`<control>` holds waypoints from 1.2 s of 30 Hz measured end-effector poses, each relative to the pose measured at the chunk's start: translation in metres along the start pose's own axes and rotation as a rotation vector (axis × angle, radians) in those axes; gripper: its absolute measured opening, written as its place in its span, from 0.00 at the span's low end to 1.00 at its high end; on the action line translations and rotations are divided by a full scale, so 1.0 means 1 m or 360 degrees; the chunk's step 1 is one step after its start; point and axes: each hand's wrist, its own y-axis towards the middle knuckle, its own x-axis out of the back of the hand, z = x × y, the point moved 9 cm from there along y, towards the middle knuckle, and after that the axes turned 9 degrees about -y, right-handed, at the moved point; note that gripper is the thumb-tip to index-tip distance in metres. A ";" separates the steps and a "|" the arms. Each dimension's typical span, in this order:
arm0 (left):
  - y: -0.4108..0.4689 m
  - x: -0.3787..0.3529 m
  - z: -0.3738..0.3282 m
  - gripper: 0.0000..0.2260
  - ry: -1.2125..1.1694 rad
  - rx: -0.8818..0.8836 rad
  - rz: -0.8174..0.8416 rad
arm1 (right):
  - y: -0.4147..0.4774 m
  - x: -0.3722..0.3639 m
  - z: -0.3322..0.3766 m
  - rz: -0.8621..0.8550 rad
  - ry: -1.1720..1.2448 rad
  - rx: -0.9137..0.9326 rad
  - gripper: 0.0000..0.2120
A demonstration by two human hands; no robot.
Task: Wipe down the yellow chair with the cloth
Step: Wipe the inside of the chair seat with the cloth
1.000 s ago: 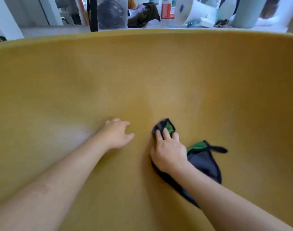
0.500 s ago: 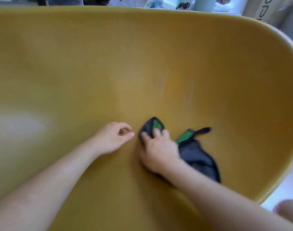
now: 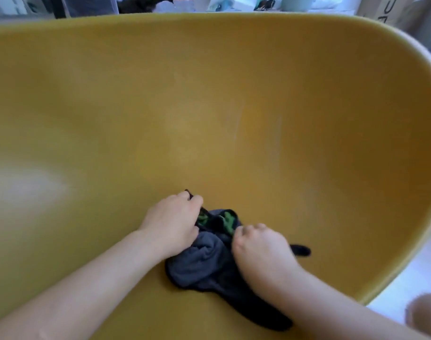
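Since both hands are on the cloth at once, we read this as a regrip rather than a wiping stroke, and most of what could go wrong comes from that. Far to the left, the yellow chair (image 3: 234, 69) shows a pale, dull patch (image 3: 25, 185) on its curved wall. We cannot tell whether it is glare or residue; if residue, it lies well apart from the hands and could be skipped.

Next comes the left hand (image 3: 171, 224), its fingers (image 3: 194, 200) curled and pinching a dark corner of the cloth (image 3: 202, 263). The cloth lies bunched in the bottom of the shell between the 2 hands, grey folds with green showing, and a tail trails toward us under the right forearm. Wadded like this, it would meet the chair with only a small face — strokes would leave gaps.

The right hand (image 3: 261, 249) has its fingers (image 3: 248, 228) curled into the folds beside the green edge. If the 2 hands pull against each other, the corner could slip from the left pinch.

Up and to the right, 2 faint streaks (image 3: 236, 121) mark the backrest — easy to miss from down here. Furthest right, the shell gives way to the floor (image 3: 410, 278); a loose tail dragged over that edge would pick up dirt.
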 end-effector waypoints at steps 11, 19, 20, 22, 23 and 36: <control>-0.023 -0.053 -0.106 0.33 -0.0327 -0.0466 0.0402 | -0.009 0.001 -0.138 0.0175 0.0199 -0.0294 0.13; -0.023 -0.056 -0.097 0.39 -0.0739 -0.0653 0.0337 | -0.024 0.023 -0.220 -0.0141 -0.0106 -0.0485 0.16; -0.020 -0.059 -0.077 0.37 -0.0785 -0.0493 0.0370 | -0.026 0.020 -0.218 -0.0151 -0.0143 -0.0465 0.15; -0.005 -0.059 -0.068 0.34 -0.0958 -0.0201 0.0383 | -0.026 0.011 -0.211 -0.0113 -0.0204 -0.0420 0.16; 0.005 -0.058 -0.080 0.33 -0.1082 -0.0120 0.0369 | -0.026 0.009 -0.209 -0.0116 -0.0194 -0.0397 0.16; 0.094 -0.053 -0.145 0.31 -0.0633 -0.0215 -0.0028 | -0.057 0.032 -0.251 -0.0333 -0.0249 -0.0686 0.23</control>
